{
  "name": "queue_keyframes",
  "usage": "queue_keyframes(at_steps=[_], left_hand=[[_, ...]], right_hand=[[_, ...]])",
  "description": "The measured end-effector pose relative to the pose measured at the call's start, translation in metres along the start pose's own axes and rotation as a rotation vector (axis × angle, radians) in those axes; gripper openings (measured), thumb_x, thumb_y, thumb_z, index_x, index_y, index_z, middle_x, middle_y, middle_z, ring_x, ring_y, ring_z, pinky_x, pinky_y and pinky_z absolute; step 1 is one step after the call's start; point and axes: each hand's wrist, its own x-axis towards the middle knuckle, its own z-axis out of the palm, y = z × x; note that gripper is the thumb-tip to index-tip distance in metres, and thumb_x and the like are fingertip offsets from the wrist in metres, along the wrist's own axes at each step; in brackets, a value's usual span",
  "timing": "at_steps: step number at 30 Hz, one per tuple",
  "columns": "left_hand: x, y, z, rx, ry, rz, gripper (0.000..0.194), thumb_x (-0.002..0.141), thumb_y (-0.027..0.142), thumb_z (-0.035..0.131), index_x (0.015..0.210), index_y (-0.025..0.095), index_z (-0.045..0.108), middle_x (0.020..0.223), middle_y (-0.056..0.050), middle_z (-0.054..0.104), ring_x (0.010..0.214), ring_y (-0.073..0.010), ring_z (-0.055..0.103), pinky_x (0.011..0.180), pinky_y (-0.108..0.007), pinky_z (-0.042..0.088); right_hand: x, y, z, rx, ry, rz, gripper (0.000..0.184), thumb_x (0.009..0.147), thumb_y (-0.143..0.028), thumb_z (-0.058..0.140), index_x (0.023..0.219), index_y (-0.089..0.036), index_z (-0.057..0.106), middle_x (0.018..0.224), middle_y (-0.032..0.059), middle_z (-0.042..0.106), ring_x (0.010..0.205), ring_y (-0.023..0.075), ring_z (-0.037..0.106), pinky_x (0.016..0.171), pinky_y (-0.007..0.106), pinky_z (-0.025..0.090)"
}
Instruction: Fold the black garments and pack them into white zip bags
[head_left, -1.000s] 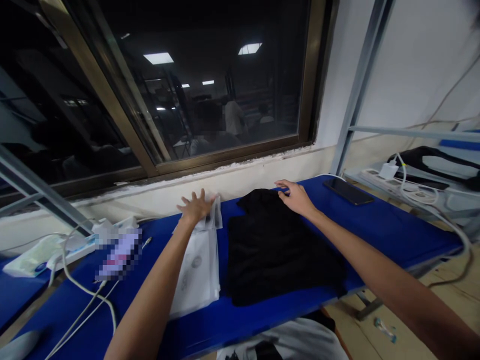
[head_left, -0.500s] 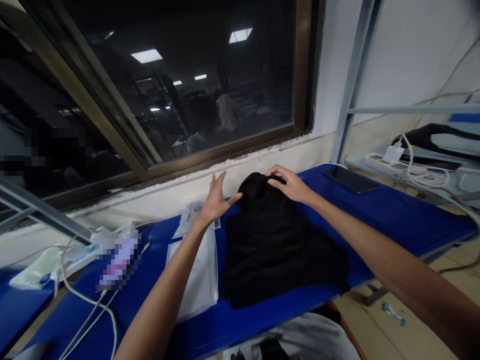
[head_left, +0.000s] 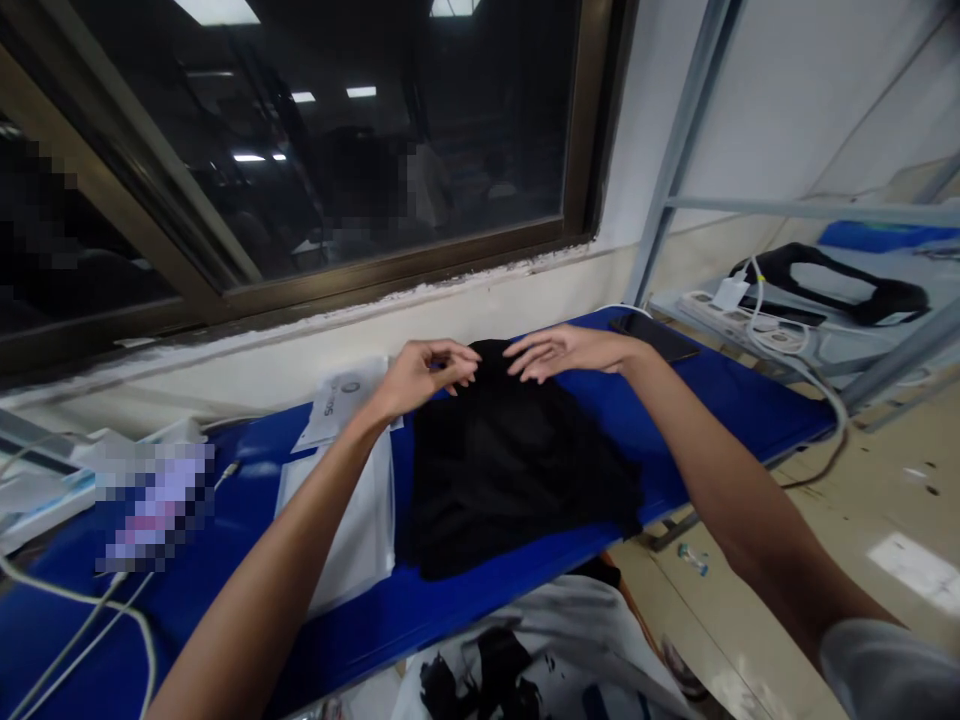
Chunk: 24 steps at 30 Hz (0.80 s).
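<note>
Black garment [head_left: 510,470] on bench [head_left: 480,600]: L hand [head_left: 424,372] & R hand [head_left: 566,352] at its top edge, both grips open, nothing held. Looks like pre-grasp stage; next needs pinch of edge.

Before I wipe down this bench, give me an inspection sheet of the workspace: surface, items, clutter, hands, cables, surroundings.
Surface: blue tabletop, items lying on it.
Job's things: folded black garment at centre; white packet beside it; printed paper at the packet's far end.
Clutter: dark phone beyond the right hand; pixelated object at left, unidentifiable.
Hands: left hand and right hand at the garment's far end, holding nothing visible.
Cables: white cable at lower left; second white cable by the power strip.
Surroundings: dark window, metal upright, tiled floor.
</note>
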Motion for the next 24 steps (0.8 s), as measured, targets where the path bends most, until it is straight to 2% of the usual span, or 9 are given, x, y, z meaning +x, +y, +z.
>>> queue_keyframes(at_steps=[3, 6, 8, 10, 12, 14, 16, 20, 24], left_hand=[[0.002, -0.025, 0.013, 0.367, -0.188, 0.039, 0.028, 0.076, 0.039, 0.081, 0.096, 0.021, 0.076, 0.097, -0.008, 0.074, 0.095, -0.0258, 0.067, 0.082, -0.038, 0.053], [0.002, -0.036, 0.014, 0.497, -0.265, 0.078, 0.016, 0.079, 0.034, 0.076, 0.083, 0.020, 0.069, 0.090, -0.005, 0.071, 0.092, -0.0240, 0.065, 0.083, -0.037, 0.051], [0.002, -0.034, 0.007, 0.447, -0.208, 0.055, 0.014, 0.087, 0.033, 0.065, 0.087, 0.020, 0.065, 0.087, -0.003, 0.070, 0.083, -0.0208, 0.066, 0.077, -0.033, 0.051], [0.001, -0.030, -0.003, 0.446, -0.061, 0.037, 0.014, 0.090, 0.033, 0.061, 0.096, 0.021, 0.062, 0.089, -0.003, 0.071, 0.081, -0.0200, 0.068, 0.074, -0.031, 0.051], [-0.003, -0.026, -0.007, 0.568, 0.118, 0.056, 0.014, 0.090, 0.029, 0.062, 0.101, 0.021, 0.061, 0.092, -0.004, 0.072, 0.084, -0.0210, 0.069, 0.075, -0.031, 0.051], [-0.014, -0.025, -0.004, 0.735, 0.230, 0.113, 0.014, 0.091, 0.022, 0.061, 0.105, 0.021, 0.062, 0.096, -0.005, 0.073, 0.086, -0.0222, 0.070, 0.076, -0.031, 0.050], [-0.032, -0.023, 0.005, 0.877, 0.214, 0.218, 0.016, 0.094, 0.018, 0.057, 0.109, 0.019, 0.062, 0.100, -0.007, 0.073, 0.088, -0.0224, 0.070, 0.075, -0.032, 0.051], [-0.074, -0.019, 0.021, 1.086, 0.002, 0.455, 0.021, 0.100, 0.012, 0.048, 0.107, 0.018, 0.067, 0.101, -0.007, 0.072, 0.088, -0.0200, 0.069, 0.071, -0.030, 0.052], [-0.099, -0.016, 0.021, 1.136, -0.075, 0.447, 0.024, 0.100, 0.010, 0.048, 0.103, 0.018, 0.071, 0.103, -0.007, 0.072, 0.094, -0.0198, 0.067, 0.075, -0.031, 0.055]], right_hand=[[0.008, 0.019, 0.002, -0.374, -0.053, 0.088, 0.042, 0.065, -0.028, 0.088, 0.104, -0.020, 0.078, 0.089, 0.0054, 0.078, 0.081, 0.0183, 0.072, 0.068, 0.024, 0.054], [0.011, 0.023, 0.003, -0.588, 0.020, 0.034, 0.017, 0.065, -0.021, 0.085, 0.080, -0.021, 0.078, 0.077, 0.0016, 0.075, 0.075, 0.0176, 0.068, 0.065, 0.025, 0.050], [0.012, 0.019, 0.003, -0.597, 0.138, -0.041, 0.013, 0.074, -0.023, 0.079, 0.086, -0.022, 0.075, 0.087, 0.0021, 0.076, 0.082, 0.0188, 0.069, 0.072, 0.027, 0.050], [0.013, 0.013, 0.004, -0.578, 0.278, -0.089, 0.017, 0.083, -0.027, 0.072, 0.099, -0.021, 0.071, 0.095, 0.0028, 0.076, 0.087, 0.0193, 0.069, 0.078, 0.029, 0.049], [0.015, 0.012, 0.007, -0.560, 0.391, -0.125, 0.021, 0.087, -0.027, 0.068, 0.107, -0.021, 0.067, 0.099, 0.0036, 0.076, 0.090, 0.0198, 0.070, 0.082, 0.031, 0.049], [0.014, 0.014, 0.012, -0.583, 0.443, -0.182, 0.021, 0.087, -0.023, 0.067, 0.108, -0.021, 0.066, 0.103, 0.0045, 0.075, 0.096, 0.0206, 0.070, 0.087, 0.032, 0.049], [0.007, 0.020, 0.018, -0.700, 0.470, -0.264, 0.019, 0.088, -0.017, 0.064, 0.106, -0.021, 0.068, 0.108, 0.0060, 0.073, 0.102, 0.0216, 0.069, 0.091, 0.033, 0.049], [-0.028, 0.032, 0.032, -1.096, 0.395, -0.459, 0.019, 0.093, -0.012, 0.057, 0.104, -0.018, 0.071, 0.103, 0.0091, 0.074, 0.098, 0.0239, 0.066, 0.089, 0.039, 0.048], [-0.057, 0.045, 0.044, -1.280, 0.234, -0.565, 0.023, 0.098, -0.012, 0.054, 0.110, -0.018, 0.073, 0.110, 0.0092, 0.075, 0.103, 0.0230, 0.066, 0.092, 0.042, 0.048]])
